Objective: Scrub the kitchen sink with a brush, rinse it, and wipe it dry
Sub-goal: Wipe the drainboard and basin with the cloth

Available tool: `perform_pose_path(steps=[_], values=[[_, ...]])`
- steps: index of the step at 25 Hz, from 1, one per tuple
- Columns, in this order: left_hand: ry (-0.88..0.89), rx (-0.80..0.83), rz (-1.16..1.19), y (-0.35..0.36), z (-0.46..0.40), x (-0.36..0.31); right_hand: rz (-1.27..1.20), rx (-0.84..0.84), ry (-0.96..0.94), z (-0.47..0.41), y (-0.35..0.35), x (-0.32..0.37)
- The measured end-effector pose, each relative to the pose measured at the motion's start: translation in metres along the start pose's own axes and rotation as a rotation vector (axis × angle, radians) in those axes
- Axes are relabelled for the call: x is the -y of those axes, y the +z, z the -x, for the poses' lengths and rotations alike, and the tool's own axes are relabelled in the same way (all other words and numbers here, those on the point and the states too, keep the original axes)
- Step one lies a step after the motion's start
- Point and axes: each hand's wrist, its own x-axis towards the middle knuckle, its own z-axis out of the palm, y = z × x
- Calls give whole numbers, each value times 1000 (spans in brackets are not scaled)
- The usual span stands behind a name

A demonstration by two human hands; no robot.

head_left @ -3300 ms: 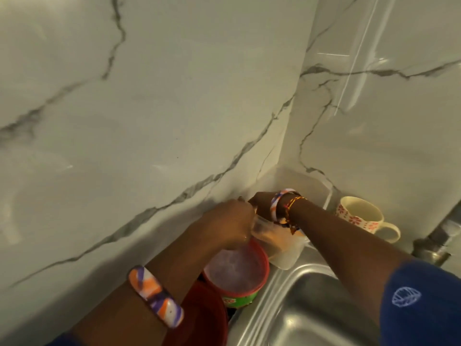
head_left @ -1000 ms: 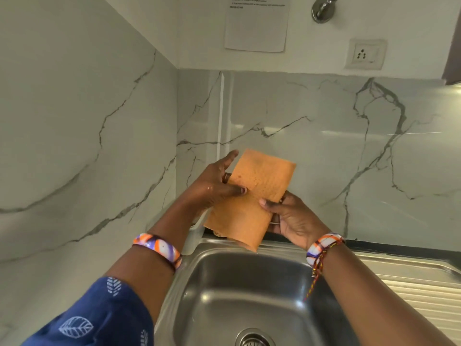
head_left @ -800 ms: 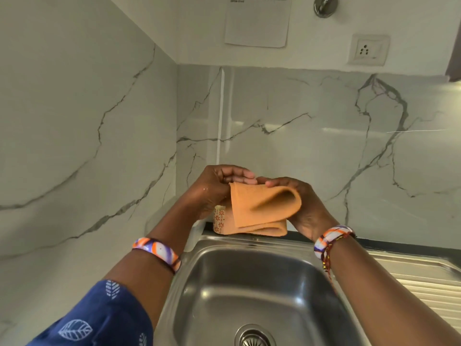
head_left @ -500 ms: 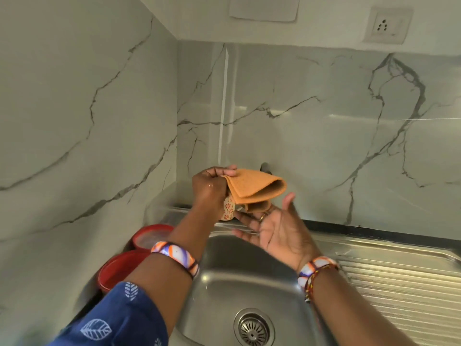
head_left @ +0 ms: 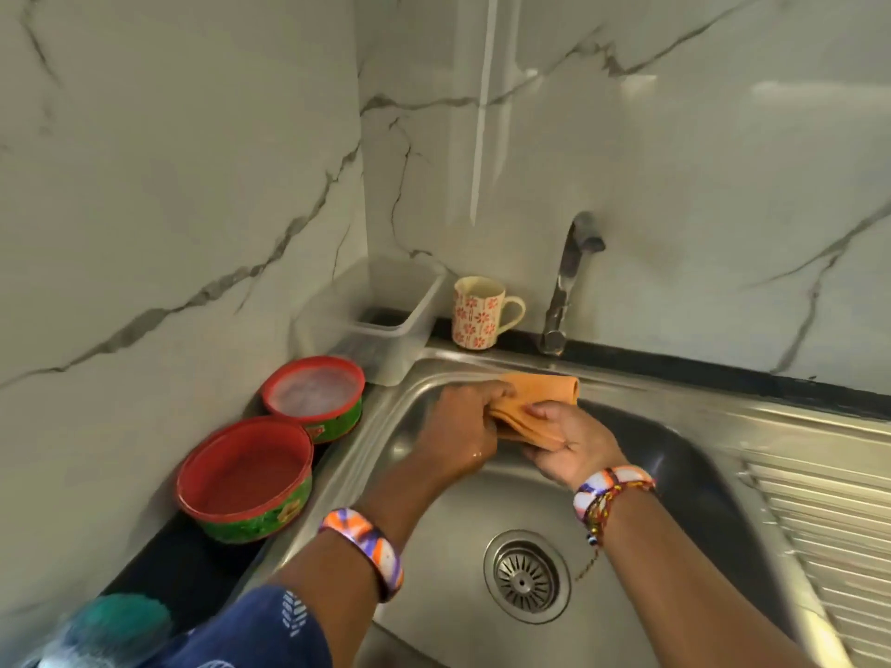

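A folded orange cloth (head_left: 542, 396) hangs over the back of the steel sink (head_left: 689, 479), held between both hands. My left hand (head_left: 458, 433) grips its left edge, fingers curled over the fold. My right hand (head_left: 571, 445) holds the cloth from below, with the thumb on top. The drain (head_left: 527, 576) lies in the basin's floor below my wrists. A steel tap (head_left: 569, 282) stands behind the sink. At the bottom left corner sits a blurred green brush head (head_left: 120, 624).
Two red-rimmed green tubs (head_left: 246, 479) (head_left: 313, 395) stand on the dark counter left of the sink. A clear plastic box (head_left: 381, 320) fills the corner, with a flowered mug (head_left: 475, 313) beside it. The ribbed drainboard (head_left: 819, 523) runs to the right. Marble walls close off the left and back.
Both hands unfolded, then folded the orange cloth at chest height and brought it down to the sink's back edge. My right hand closed on it again. The view tilted down.
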Motion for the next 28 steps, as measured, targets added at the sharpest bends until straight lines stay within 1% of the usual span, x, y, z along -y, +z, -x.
perform_pose_path(steps=[1, 2, 3, 4, 5, 6, 7, 9, 11, 12, 14, 15, 17, 18, 20, 22, 24, 26, 27, 28], values=[[-34, 90, -107, 2, 1, 13, 116, -112, -24, -14, -4, 0], [-93, 152, -223, 2, 2, 25, 258, -241, -129, -29, -8, -2], [-168, 192, -347, 2, 3, 38, 453, -356, -309, -43, -7, -5], [-215, 208, -470, 1, 3, 47, 681, -403, -530, -51, -3, -10], [-237, 218, -585, 0, 3, 55, 899, -376, -763, -57, 2, -14], [-249, 230, -677, -1, 2, 59, 1061, -287, -983, -65, 7, -20], [-260, 248, -745, -1, 0, 64, 1186, -167, -1145, -75, 12, -27], [-288, 257, -833, -1, -6, 73, 1415, 8, -1380, -107, 23, -36], [-303, 240, -907, -1, -12, 78, 1676, 109, -1581, -141, 34, -48], [-299, 227, -933, -2, -14, 81, 1807, 171, -1632, -157, 39, -52], [-281, 205, -933, -5, -16, 87, 2047, 321, -1590, -179, 44, -57], [-270, 205, -927, -7, -16, 89, 2116, 367, -1532, -185, 44, -57], [-242, 235, -949, -10, -15, 89, 2170, 383, -1468, -188, 45, -49], [-238, 257, -972, -12, -14, 87, 2178, 361, -1488, -187, 43, -43], [-242, 295, -1020, -12, -14, 85, 2196, 276, -1458, -181, 27, -26], [-248, 307, -1033, -10, -15, 86, 2253, 126, -1353, -173, -6, -9], [-241, 295, -1010, -11, -14, 86, 2306, -65, -1101, -151, -36, 3], [-225, 255, -980, -12, -13, 87, 2358, -203, -840, -119, -42, 14], [-217, 244, -970, -12, -13, 87, 2278, -276, -757, -107, -38, 15], [-214, 242, -966, -13, -14, 85, 2121, -360, -758, -101, -29, 14]])
